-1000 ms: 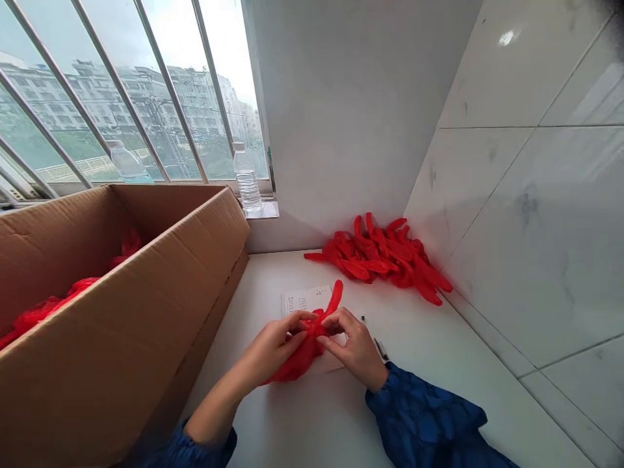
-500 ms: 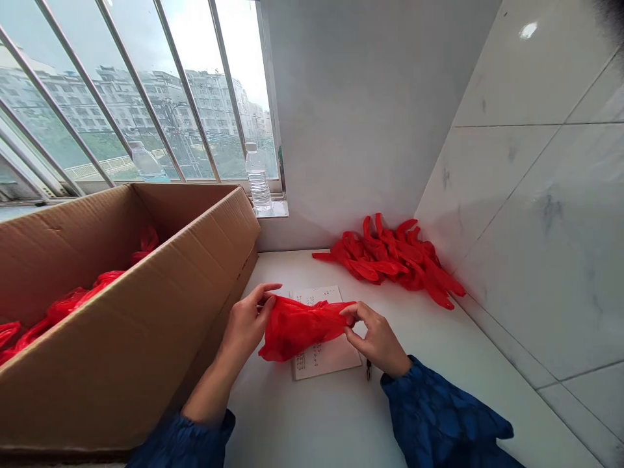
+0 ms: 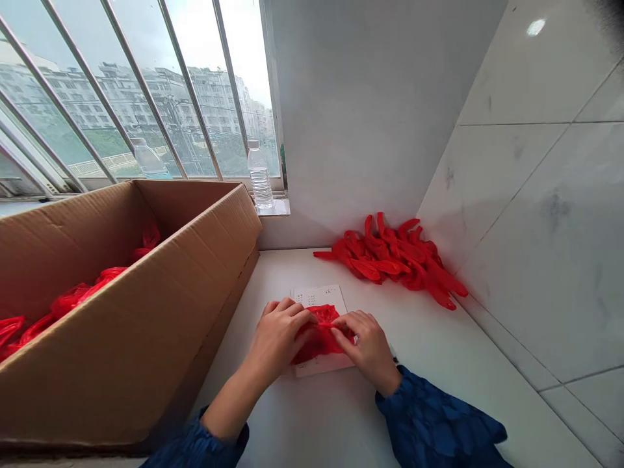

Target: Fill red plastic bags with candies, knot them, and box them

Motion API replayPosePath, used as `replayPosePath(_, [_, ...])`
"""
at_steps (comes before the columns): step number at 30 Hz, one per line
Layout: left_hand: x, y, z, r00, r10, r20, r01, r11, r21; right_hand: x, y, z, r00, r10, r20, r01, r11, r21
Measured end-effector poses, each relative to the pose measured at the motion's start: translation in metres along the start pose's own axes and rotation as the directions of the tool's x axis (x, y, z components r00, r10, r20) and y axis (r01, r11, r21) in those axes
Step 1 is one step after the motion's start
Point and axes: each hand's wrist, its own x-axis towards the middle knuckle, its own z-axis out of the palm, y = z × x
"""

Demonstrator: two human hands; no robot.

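A crumpled red plastic bag (image 3: 322, 335) lies on a printed paper sheet (image 3: 319, 296) on the white counter (image 3: 429, 364). My left hand (image 3: 279, 335) rests on the bag's left side with its fingers curled over the plastic. My right hand (image 3: 366, 344) presses the bag's right side, fingers bent and pinching the red film. Both hands meet over the bag, which is partly hidden under them. Blue sleeves cover both forearms.
A large open cardboard box (image 3: 146, 305) with red bags inside (image 3: 73, 296) stands at the left. A heap of red bags (image 3: 394, 260) lies in the far corner by the tiled wall. A water bottle (image 3: 260, 177) stands on the window sill.
Half a second ago the bag was stretched between my two hands above the paper. Now both hands have come together and press it down onto the paper.
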Motion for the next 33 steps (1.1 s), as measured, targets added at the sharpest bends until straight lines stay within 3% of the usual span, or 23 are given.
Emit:
replayPosePath(3, [-0.001, -0.011, -0.009, 0.983, -0.128, -0.133, 0.111, 0.985, -0.133, 0.002, 0.013, -0.010, 0.973, 0.184, -0.142, -0.155, 0.969, 0.194])
replayPosePath(5, [-0.003, -0.016, -0.016, 0.930, -0.272, -0.248, 0.212, 0.946, -0.243, 0.004, 0.022, -0.016, 0.936, 0.288, -0.203, -0.218, 0.926, 0.308])
replayPosePath(7, [-0.005, -0.019, -0.021, 0.865, -0.392, -0.314, 0.270, 0.890, -0.367, 0.005, 0.027, -0.018, 0.921, 0.322, -0.218, -0.230, 0.903, 0.364])
replayPosePath(9, [-0.006, -0.018, -0.024, 0.844, -0.428, -0.324, 0.250, 0.848, -0.468, 0.006, 0.027, -0.018, 0.926, 0.325, -0.193, -0.217, 0.876, 0.431])
replayPosePath(13, [-0.009, -0.005, -0.034, 0.931, -0.278, -0.237, 0.134, 0.864, -0.485, 0.008, 0.006, -0.022, 0.951, 0.292, -0.103, -0.186, 0.805, 0.563])
replayPosePath(17, [-0.015, 0.009, -0.052, 0.987, -0.099, -0.123, 0.043, 0.919, -0.393, 0.018, -0.021, -0.045, 0.985, 0.164, -0.058, -0.134, 0.927, 0.351])
replayPosePath(20, [-0.022, 0.014, -0.068, 0.994, -0.044, -0.103, -0.010, 0.880, -0.475, 0.031, -0.032, -0.068, 0.993, 0.056, 0.101, -0.080, 0.964, 0.253])
replayPosePath(23, [-0.030, 0.016, -0.083, 0.994, 0.013, -0.111, -0.075, 0.810, -0.581, 0.043, -0.037, -0.087, 0.969, 0.072, 0.237, -0.140, 0.949, 0.283])
replayPosePath(27, [-0.042, 0.016, -0.097, 0.997, 0.078, -0.022, -0.075, 0.777, -0.624, 0.052, -0.038, -0.102, 0.968, 0.153, 0.197, -0.211, 0.923, 0.321])
replayPosePath(33, [-0.051, 0.019, -0.105, 0.994, 0.094, 0.057, -0.046, 0.826, -0.562, 0.046, -0.027, -0.110, 0.959, 0.210, 0.192, -0.267, 0.898, 0.350])
